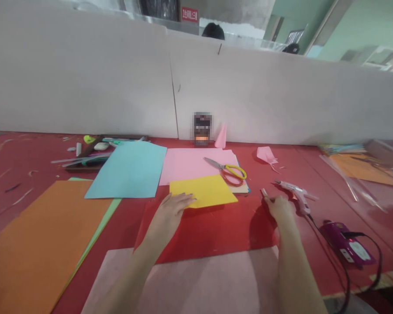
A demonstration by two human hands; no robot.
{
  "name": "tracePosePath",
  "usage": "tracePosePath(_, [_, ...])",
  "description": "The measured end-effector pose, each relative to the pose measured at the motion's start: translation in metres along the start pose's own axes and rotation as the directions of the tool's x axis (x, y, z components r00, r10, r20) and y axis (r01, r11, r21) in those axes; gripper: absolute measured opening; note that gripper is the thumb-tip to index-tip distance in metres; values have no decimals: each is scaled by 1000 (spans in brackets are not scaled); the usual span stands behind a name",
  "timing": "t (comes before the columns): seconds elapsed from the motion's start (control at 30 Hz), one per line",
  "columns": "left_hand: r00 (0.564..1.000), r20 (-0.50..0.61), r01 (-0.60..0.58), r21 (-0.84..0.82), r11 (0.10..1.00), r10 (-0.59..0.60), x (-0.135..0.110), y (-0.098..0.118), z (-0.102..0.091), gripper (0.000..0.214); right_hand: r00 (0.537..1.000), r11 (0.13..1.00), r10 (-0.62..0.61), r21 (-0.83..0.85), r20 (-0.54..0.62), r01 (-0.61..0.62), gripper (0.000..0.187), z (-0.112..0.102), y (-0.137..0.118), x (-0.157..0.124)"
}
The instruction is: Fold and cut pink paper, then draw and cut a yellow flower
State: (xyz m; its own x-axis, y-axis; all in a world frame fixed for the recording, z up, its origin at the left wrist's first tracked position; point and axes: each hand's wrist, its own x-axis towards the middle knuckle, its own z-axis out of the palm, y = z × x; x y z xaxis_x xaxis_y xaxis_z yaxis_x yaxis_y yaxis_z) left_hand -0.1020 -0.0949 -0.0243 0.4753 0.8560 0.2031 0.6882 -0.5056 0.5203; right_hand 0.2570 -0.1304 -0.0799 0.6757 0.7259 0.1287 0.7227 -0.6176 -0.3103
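Observation:
My left hand [175, 209] lies flat with its fingers stretched over the left end of a yellow sheet of paper [209, 192]. That sheet rests partly on a larger red sheet [222, 235]. To the right, my right hand [278, 207] has its fingers closed on a small pale stick-like piece [263, 192], whose exact kind is hidden by the fingers. Just right of this hand lies a pale glue gun [296, 192], its nozzle pointing left. Yellow-and-red-handled scissors [227, 168] lie spread on a pink sheet [186, 163] behind the yellow paper.
At left are a blue sheet [131, 170], an orange sheet [46, 235] and a tool tray [81, 165]. A pink paper cone [221, 137] stands by the white partition [118, 78]. A purple power strip [349, 244] with a cord sits at right.

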Motion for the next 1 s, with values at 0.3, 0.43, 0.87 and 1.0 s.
tracePosePath(0.3, [956, 287, -83, 87, 993, 55, -63, 1, -5, 43, 999, 996, -21, -89, 26, 23, 28, -19, -9, -20])
tracePosePath(0.43, [948, 294, -165, 119, 979, 124, -68, 1, -5, 54, 1000, 996, 12, -92, 22, -10, 29, -26, -12, -40])
tracePosePath(0.87, [947, 311, -147, 190, 971, 83, -56, -7, 0, 48, 997, 995, -80, 66, -11, 81, 25, -23, -40, -62])
tracePosePath(1.0, [954, 296, -113, 186, 976, 54, -58, -4, 0, 47, 991, 977, -96, 184, -93, 112, 29, -33, -49, -59])
